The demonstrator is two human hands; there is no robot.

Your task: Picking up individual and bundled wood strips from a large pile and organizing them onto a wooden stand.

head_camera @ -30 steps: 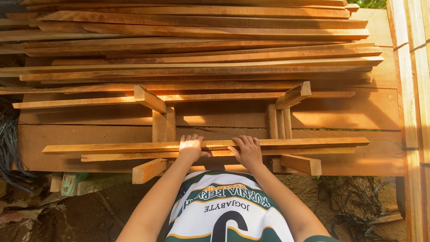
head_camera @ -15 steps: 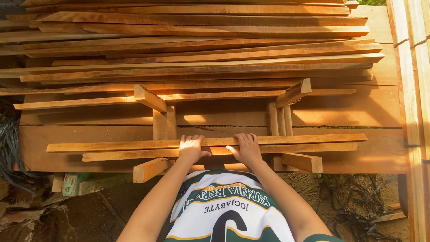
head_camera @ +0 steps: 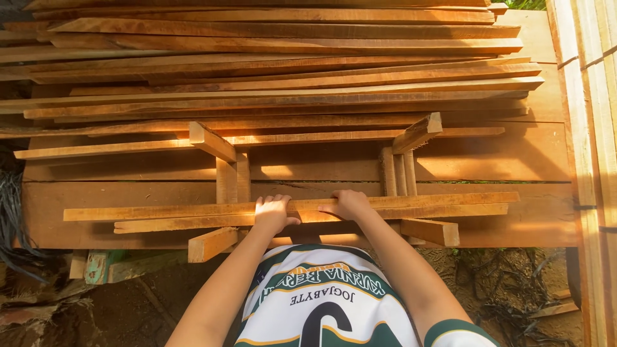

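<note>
Two long thin wooden slats (head_camera: 418, 205) lie side by side across two short wooden cross supports, the left support (head_camera: 212, 243) and the right support (head_camera: 429, 230). My left hand (head_camera: 273, 214) is closed over the slats near their middle. My right hand (head_camera: 349, 204) grips the same slats a little to the right. Both arms reach forward from my white and green jersey at the bottom of the view.
A big stack of long wooden boards (head_camera: 283, 77) fills the far side. Wide planks (head_camera: 501, 154) lie under the supports. Upright pale timbers (head_camera: 588, 128) stand at the right edge. Dirt ground (head_camera: 128, 308) with scraps and dark cables (head_camera: 13, 218) lies at the lower left.
The two slats have shifted slightly away from me on the supports, with both hands still on them. The stack behind has not moved.
</note>
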